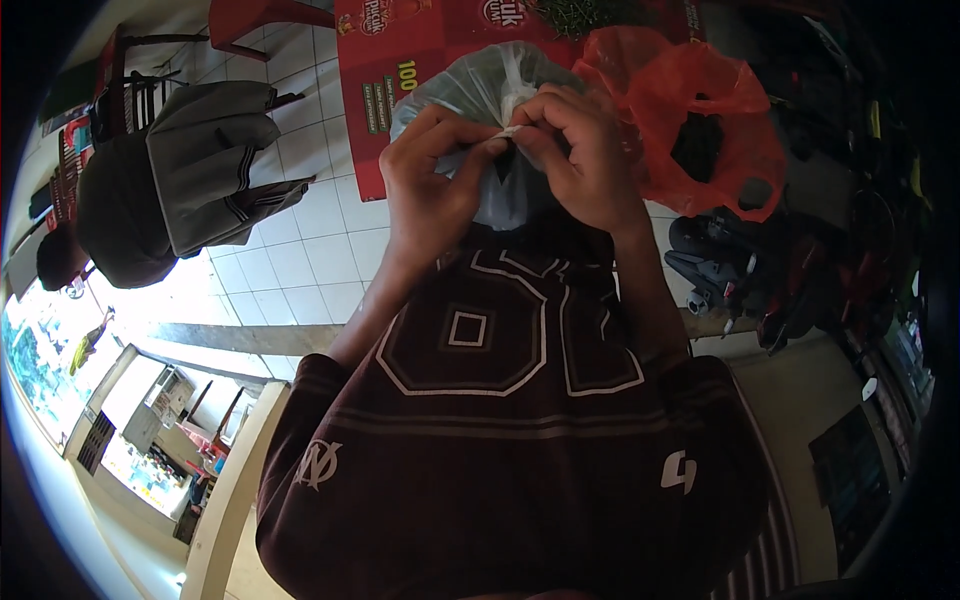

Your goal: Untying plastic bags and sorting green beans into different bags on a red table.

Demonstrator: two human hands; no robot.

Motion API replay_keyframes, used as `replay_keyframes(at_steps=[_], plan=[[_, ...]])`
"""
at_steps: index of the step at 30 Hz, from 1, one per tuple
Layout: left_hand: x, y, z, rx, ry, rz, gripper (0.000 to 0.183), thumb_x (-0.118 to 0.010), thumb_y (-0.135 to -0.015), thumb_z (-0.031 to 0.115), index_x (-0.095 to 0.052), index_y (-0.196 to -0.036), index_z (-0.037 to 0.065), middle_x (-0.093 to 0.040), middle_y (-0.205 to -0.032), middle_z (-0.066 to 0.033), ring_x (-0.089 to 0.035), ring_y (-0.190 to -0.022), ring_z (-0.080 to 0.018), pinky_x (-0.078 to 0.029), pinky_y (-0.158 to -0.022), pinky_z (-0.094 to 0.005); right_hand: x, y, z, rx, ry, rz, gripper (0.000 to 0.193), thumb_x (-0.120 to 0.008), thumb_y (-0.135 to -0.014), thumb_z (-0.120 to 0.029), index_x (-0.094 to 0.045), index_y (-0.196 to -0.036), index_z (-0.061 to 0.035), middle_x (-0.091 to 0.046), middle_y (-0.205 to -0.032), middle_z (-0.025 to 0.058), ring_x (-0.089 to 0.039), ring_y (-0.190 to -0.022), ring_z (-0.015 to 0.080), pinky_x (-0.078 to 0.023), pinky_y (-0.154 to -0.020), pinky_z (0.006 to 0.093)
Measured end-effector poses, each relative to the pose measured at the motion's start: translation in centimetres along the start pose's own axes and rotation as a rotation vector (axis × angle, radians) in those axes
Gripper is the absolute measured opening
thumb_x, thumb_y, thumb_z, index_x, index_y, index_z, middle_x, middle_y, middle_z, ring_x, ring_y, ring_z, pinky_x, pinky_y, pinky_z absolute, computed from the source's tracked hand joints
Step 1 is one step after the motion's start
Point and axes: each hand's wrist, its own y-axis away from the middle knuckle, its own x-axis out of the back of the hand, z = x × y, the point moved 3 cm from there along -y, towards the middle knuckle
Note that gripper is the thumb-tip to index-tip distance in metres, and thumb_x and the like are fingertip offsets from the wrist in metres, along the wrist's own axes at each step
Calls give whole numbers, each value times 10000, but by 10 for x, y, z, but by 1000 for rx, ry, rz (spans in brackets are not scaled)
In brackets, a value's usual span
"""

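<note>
A clear plastic bag with its neck gathered lies in front of me at the near edge of a red table. My left hand pinches the twisted end of the bag between thumb and forefinger. From the other side my right hand grips the same twisted plastic, its fingertips touching those of the left. What the bag holds looks pale and cannot be made out. Just right of my right hand, an orange-red plastic bag lies crumpled with its handles loose and something dark green inside.
A red printed cover lies on the table, and a bunch of green leaves rests at its far side. A red plastic chair stands far left. Another person in dark clothes is at the left. A motorbike is parked at the right.
</note>
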Motion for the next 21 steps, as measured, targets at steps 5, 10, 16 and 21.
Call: replay_keyframes(at_steps=[5,10,16,21], plan=[[-3,-4,-14,54,49,-162,87,-759,-811,-29,-757,-892,2,-686,-838,-67,-658,-797,-161,-500,-748,-295,-1,5,21,-232,-331,-141,135,-636,-973,-140,-700,-940,-25,-609,-718,21,-518,-639,86,-394,-663,301],[-5,-6,-24,40,93,-214,85,-755,-796,-44,-748,-874,-12,-679,-828,-76,-666,-794,-171,-515,-744,-301,0,4,26,-434,-426,-311,184,-606,-1009,-140,-702,-972,12,-535,-680,-37,-447,-640,24,-373,-573,258],[-10,-8,-32,45,121,-276,82,-750,-817,-28,-754,-897,-9,-691,-865,-73,-671,-848,-165,-522,-798,-304,1,3,37,-466,-401,-371,189,-610,-1005,-140,-702,-972,21,-543,-682,-30,-453,-639,30,-376,-579,260],[-14,-7,-44,40,106,-310,79,-751,-822,-24,-752,-900,-8,-690,-869,-75,-673,-853,-171,-523,-801,-308,-3,5,46,-397,-358,-369,208,-577,-1029,-156,-685,-953,5,-491,-696,-67,-412,-645,13,-337,-576,242]])
